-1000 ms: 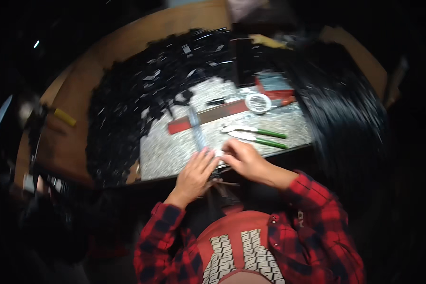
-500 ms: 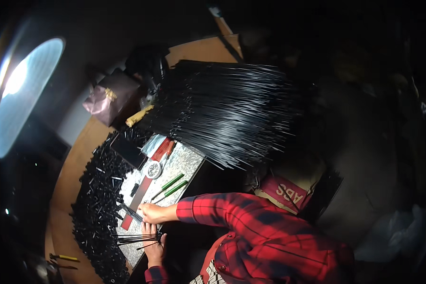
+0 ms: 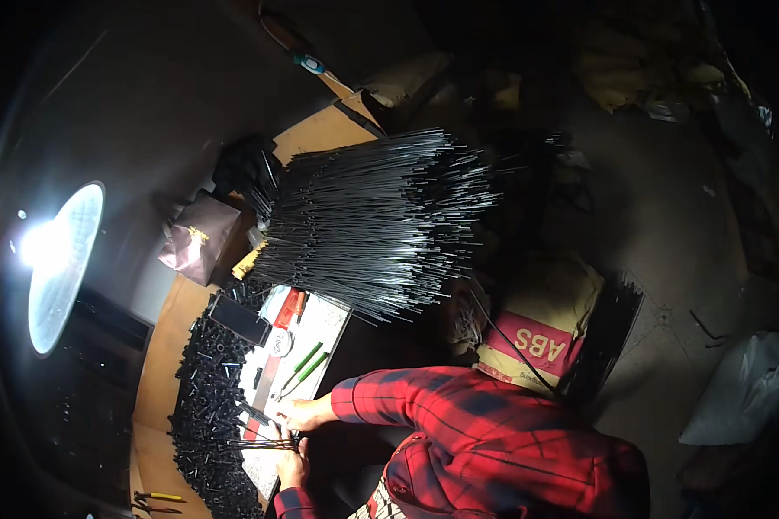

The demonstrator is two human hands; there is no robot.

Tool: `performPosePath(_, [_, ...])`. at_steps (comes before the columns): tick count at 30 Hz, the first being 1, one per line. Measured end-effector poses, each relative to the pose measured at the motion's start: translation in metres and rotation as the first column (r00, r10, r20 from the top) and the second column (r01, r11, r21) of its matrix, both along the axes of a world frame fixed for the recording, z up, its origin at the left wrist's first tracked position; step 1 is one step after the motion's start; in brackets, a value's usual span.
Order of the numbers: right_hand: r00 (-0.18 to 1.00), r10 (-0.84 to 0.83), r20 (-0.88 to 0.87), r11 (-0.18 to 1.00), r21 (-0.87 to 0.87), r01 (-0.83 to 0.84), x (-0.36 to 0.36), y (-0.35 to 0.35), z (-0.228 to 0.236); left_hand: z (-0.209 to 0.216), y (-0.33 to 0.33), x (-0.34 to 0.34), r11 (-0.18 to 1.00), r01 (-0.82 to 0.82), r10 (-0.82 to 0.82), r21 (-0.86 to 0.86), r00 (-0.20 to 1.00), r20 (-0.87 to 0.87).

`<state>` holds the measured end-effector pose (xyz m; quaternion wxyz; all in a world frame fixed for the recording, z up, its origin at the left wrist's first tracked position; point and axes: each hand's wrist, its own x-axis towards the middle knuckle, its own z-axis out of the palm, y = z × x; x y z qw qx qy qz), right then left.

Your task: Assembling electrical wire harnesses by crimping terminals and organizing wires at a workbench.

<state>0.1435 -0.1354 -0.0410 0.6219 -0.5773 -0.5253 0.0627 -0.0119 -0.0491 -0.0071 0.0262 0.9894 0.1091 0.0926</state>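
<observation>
Several thin black rods [image 3: 267,445] lie across my left hand [image 3: 292,467], held between its thumb and fingers. My right hand [image 3: 296,415] is just beyond it, fingers pinched together; what they hold is too small to tell. Dark thin pieces [image 3: 253,413] lie by the right fingertips. Under both hands is a pale speckled board [image 3: 322,313] with a brown-red strip [image 3: 268,377] along it. Two green-handled tools [image 3: 305,368] rest on the board, beyond my right hand.
A heap of small black parts [image 3: 209,406] covers the table left of the board. A large fan of black rods [image 3: 363,225] spreads at the back. A dark flat slab [image 3: 239,320], a purple bag [image 3: 201,238], a bright lamp [image 3: 65,268] and yellow-handled pliers [image 3: 160,497] stand around. A sack [image 3: 541,329] is at right.
The whole view has shifted, moving the table and hands slightly right and down in the picture. My right hand has come closer to the left hand, which still holds the rods.
</observation>
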Motion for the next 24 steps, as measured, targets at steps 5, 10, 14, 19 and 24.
performPosePath(5, [0.978,0.143,-0.155,0.99,0.035,-0.14,0.005,0.007,-0.002,0.001,0.001,0.001,0.997,0.011,-0.011,0.077,1.0,-0.005])
performPosePath(10, [0.976,-0.02,0.219,0.996,-0.078,0.038,0.03,0.052,-0.016,0.0,0.0,0.003,0.999,0.031,-0.032,0.032,0.998,0.052])
performPosePath(14, [0.956,-0.085,0.282,0.978,-0.161,0.134,0.032,0.072,-0.002,-0.004,0.007,0.004,0.997,0.076,-0.077,0.013,0.992,0.102])
performPosePath(19, [0.973,-0.053,-0.224,0.956,-0.293,-0.016,0.017,0.073,0.039,0.003,0.006,-0.003,0.998,0.064,-0.064,-0.003,0.993,0.103])
performPosePath(24, [0.952,-0.028,-0.306,0.895,-0.431,-0.112,0.023,0.104,0.042,-0.008,0.02,0.003,0.999,0.043,-0.044,0.023,0.999,0.03])
